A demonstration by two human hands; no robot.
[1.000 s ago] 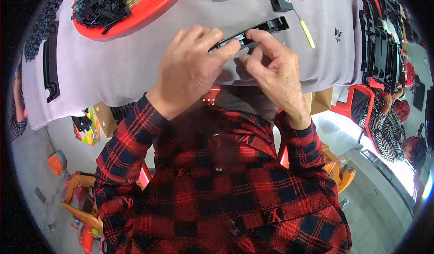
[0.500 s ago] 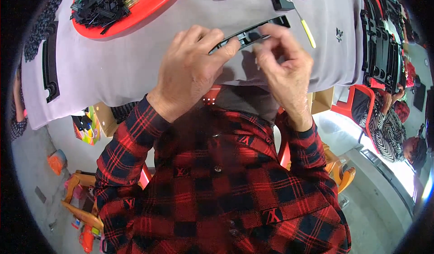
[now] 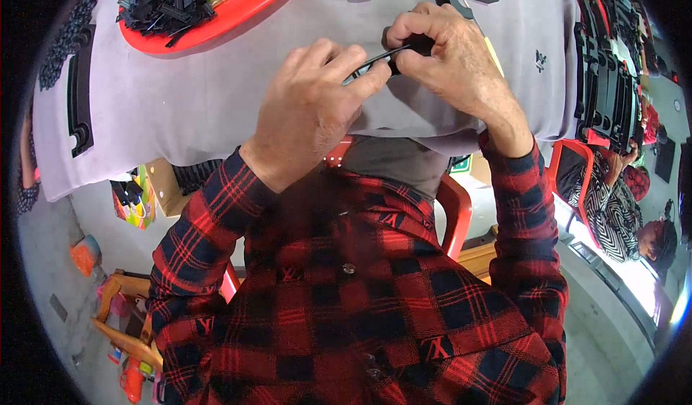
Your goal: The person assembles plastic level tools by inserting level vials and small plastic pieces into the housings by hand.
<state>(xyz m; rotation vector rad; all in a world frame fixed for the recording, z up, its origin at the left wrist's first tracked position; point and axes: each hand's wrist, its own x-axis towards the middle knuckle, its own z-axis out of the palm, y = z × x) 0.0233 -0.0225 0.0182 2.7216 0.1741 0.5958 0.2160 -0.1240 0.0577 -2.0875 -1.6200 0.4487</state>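
left hand [image 3: 310, 102]: pinching narrow, black, straight-edged plastic piece [image 3: 378, 59]
right hand [image 3: 461, 59]: curling, fingers closing around piece's far end
tabletop [image 3: 209, 102]: wearing creased grey cloth

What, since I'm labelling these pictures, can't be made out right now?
All in the head view:
Black strip: much of it is hidden by the left hand and right hand.
Yellow handle: partly covered by the right hand.
Red tray: far side cut off by the top edge.
Dark bits: too small to tell their shapes.
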